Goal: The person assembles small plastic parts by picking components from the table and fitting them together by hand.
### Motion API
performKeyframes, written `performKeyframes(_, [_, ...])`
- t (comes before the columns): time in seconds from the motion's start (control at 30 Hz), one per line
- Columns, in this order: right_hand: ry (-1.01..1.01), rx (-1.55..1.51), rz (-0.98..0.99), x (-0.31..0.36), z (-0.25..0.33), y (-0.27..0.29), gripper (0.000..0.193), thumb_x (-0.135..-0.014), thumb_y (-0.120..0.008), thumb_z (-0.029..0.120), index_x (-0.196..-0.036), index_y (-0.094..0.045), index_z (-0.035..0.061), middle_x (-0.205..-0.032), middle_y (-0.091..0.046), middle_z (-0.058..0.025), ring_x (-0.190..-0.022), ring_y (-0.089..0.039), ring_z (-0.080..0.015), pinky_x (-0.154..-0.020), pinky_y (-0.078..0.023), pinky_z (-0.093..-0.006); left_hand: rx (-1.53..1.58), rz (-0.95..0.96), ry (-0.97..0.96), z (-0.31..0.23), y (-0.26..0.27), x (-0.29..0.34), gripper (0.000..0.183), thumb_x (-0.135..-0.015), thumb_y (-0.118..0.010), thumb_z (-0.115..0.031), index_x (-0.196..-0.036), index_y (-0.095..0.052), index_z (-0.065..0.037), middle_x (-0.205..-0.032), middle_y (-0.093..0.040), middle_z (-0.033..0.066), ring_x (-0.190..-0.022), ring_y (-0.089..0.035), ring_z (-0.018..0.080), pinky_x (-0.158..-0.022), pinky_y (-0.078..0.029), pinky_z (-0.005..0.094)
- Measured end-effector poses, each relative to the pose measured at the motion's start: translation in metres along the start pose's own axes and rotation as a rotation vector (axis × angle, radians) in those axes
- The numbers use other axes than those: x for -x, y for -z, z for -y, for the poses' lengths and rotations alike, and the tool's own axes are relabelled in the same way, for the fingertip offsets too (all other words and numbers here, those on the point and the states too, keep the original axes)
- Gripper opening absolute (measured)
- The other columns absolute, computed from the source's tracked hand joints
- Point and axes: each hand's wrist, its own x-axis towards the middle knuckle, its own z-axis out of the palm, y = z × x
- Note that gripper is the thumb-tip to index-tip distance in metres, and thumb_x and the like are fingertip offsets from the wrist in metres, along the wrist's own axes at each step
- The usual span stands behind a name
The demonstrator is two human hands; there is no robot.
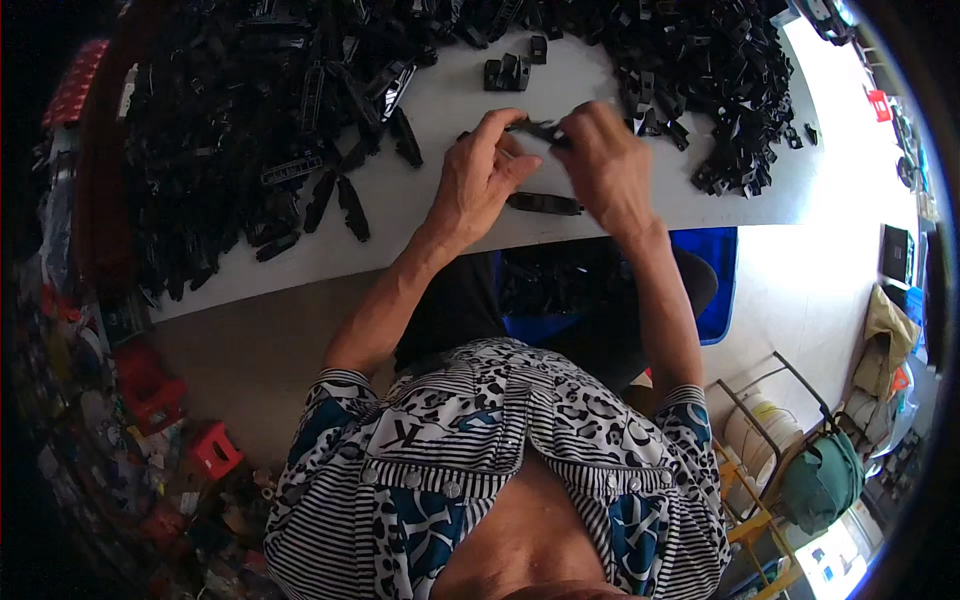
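Person: seated at the white, smooth-topped table [575, 75], in a black-and-white patterned shirt [500, 430] with teal patches, both forearms reaching over the table's near edge.
Bin: a blue plastic bin [714, 325] below the table's near edge, small black parts [560, 283] lying in it.
Loose long piece: a long black plastic piece [545, 204] lying flat on the table, just inside its near edge.
Left hand: the left hand [475, 180] is above the table, thumb and forefinger a narrow gap apart, the forefinger at one end of the worked part; whether it grips, I cannot tell from here.
Right hand: the right hand [605, 160] is above the table too, a little blurred, its fingers curled in and pinching the other end.
Worked part: a slim dark plastic part [541, 131] — held over the middle of the table, between the two hands.
Blocks: small, black, boxy plastic blocks [507, 72] on the table, beyond the hands.
Left heap: a broad heap of long black plastic pieces [240, 120] covering the table's left side.
Right heap: a heap of small, black, angular plastic pieces [700, 70] — spread over the table's far right.
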Motion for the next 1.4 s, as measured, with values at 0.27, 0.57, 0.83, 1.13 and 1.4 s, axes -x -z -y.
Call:
performKeyframes(0.27, [0.076, -0.432, 0.134, -0.029, 0.005, -0.019, 0.031, -0.078, -0.072, 0.007, -0.107, -0.061, 0.0027, -0.091, -0.059, -0.0127, -0.083, -0.064, -0.0344, -0.069, -0.052, -0.0425, -0.293, -0.39, -0.275, -0.007, 0.042, 0.034, 0.022, -0.078, -0.076, 0.001, -0.098, -0.069, -0.002, -0.089, -0.067, 0.0047, -0.074, -0.063, 0.0123, -0.064, -0.05, 0.0271])
performKeyframes(0.57, [0.221, 0.014, 0.352, -0.049, 0.021, -0.039, 0.025, -0.083, -0.065, 0.009, -0.108, -0.064, 0.0088, -0.1, -0.063, -0.0144, -0.086, -0.069, -0.0325, -0.073, -0.056, -0.0407, -0.687, -0.219, -0.3, 0.013, 0.015, 0.034, 0.039, -0.071, -0.077, 0.003, -0.107, -0.064, -0.003, -0.098, -0.062, 0.0148, -0.084, -0.066, 0.0364, -0.069, -0.053, 0.0429])
performKeyframes(0.83, [-0.281, -0.956, 0.177, -0.033, -0.014, -0.018, 0.031, -0.083, -0.066, 0.0, -0.114, -0.064, 0.0036, -0.098, -0.063, -0.0102, -0.082, -0.068, -0.0238, -0.07, -0.054, -0.0367, -0.688, -0.107, -0.263, -0.004, 0.018, 0.011, 0.045, -0.072, -0.079, 0.001, -0.114, -0.065, -0.006, -0.104, -0.062, 0.0125, -0.087, -0.065, 0.0321, -0.074, -0.055, 0.0407])
performKeyframes(1.13, [-0.108, -0.483, 0.197, -0.008, -0.016, -0.008, 0.027, -0.08, -0.069, -0.001, -0.106, -0.063, 0.0009, -0.098, -0.062, -0.0117, -0.083, -0.065, -0.0308, -0.071, -0.052, -0.0384, -0.701, -0.127, -0.407, 0.022, 0.021, -0.003, 0.032, -0.07, -0.079, 0.004, -0.1, -0.069, -0.002, -0.098, -0.06, 0.0085, -0.096, -0.06, 0.027, -0.083, -0.052, 0.039])
performKeyframes(1.4, [0.038, -0.39, 0.187, -0.004, -0.007, -0.005, 0.029, -0.074, -0.073, -0.002, -0.102, -0.064, 0.001, -0.097, -0.059, -0.0118, -0.085, -0.064, -0.0312, -0.072, -0.053, -0.0378, -0.575, -0.179, -0.403, 0.025, 0.015, -0.001, 0.028, -0.067, -0.08, 0.004, -0.094, -0.07, 0.0, -0.092, -0.061, 0.0092, -0.091, -0.061, 0.027, -0.078, -0.051, 0.0373])
